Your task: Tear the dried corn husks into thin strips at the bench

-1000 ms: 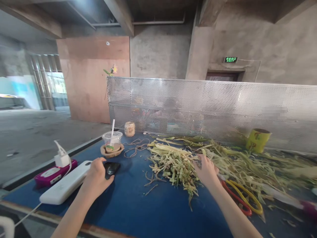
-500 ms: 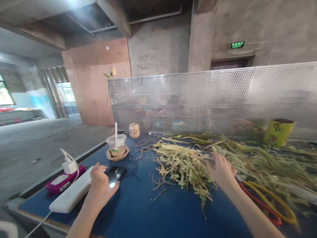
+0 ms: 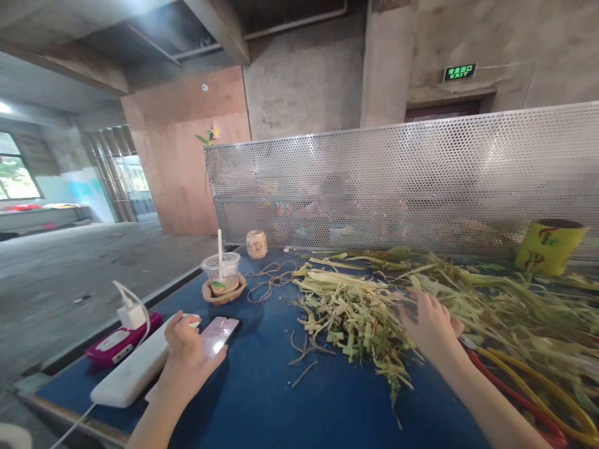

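Note:
A phone (image 3: 221,330) with a lit screen lies on the blue table (image 3: 281,386) at the left. My left hand (image 3: 189,355) is over its near end, thumb out along it and the other fingers curled; the fingers are apart and grip nothing. A pile of shredded, pale green plant strips (image 3: 365,318) lies at the middle. At its right edge is my right hand (image 3: 433,321), fingers spread and holding nothing visible. Scissors with red and yellow handles (image 3: 524,386) lie beside my right wrist.
A clear cup with a straw (image 3: 222,268) stands in a small basket (image 3: 229,296). Left are a white power strip (image 3: 126,377) and a magenta device (image 3: 115,343). More leaves (image 3: 505,299), a yellow can (image 3: 550,246) and a perforated metal screen (image 3: 412,174) lie beyond.
The phone's dark screen has lit up. The view has shifted slightly, so the pile and my right hand appear farther right. Both hands keep nearly the same pose.

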The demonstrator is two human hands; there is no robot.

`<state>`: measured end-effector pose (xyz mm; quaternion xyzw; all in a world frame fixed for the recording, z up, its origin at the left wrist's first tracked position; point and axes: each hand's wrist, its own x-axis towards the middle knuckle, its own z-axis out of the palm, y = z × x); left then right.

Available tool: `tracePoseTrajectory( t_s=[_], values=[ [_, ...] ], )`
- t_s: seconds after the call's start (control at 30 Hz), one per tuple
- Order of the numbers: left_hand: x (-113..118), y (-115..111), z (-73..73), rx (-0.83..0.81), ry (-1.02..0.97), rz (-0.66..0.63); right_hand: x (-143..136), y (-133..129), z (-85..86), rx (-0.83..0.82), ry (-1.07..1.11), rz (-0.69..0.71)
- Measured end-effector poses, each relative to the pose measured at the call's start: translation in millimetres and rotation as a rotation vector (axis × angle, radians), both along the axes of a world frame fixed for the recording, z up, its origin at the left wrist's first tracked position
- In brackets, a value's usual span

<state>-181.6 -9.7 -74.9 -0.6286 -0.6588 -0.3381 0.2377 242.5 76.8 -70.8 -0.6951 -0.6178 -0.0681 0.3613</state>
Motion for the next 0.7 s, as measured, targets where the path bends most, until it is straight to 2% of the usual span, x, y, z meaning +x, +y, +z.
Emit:
tracePoseTrajectory(
  t_s=[0.23, 0.4, 0.6, 0.67, 0.7],
  values=[
    [9, -1, 1.6, -0.007, -0.114, 0.016, 3, 0, 3.2, -0.031, -0.011, 0.001],
    [9, 1, 0.8, 0.025, 0.027, 0.078, -3, -6, 8.3, -0.041, -0.050, -0.026],
    [-7, 10, -5.6, 0.034, 0.137, 0.086, -6, -7, 8.6, 0.007, -0.152, -0.038],
    [-3, 13, -0.2, 0.017, 0.148, 0.138, -5, -4, 7.1, 0.030, -0.186, -0.007],
    [4, 16, 5.7, -0.009, 0.173, 0.118, -4, -3, 6.2, 0.043, -0.203, 0.010]
  ],
)
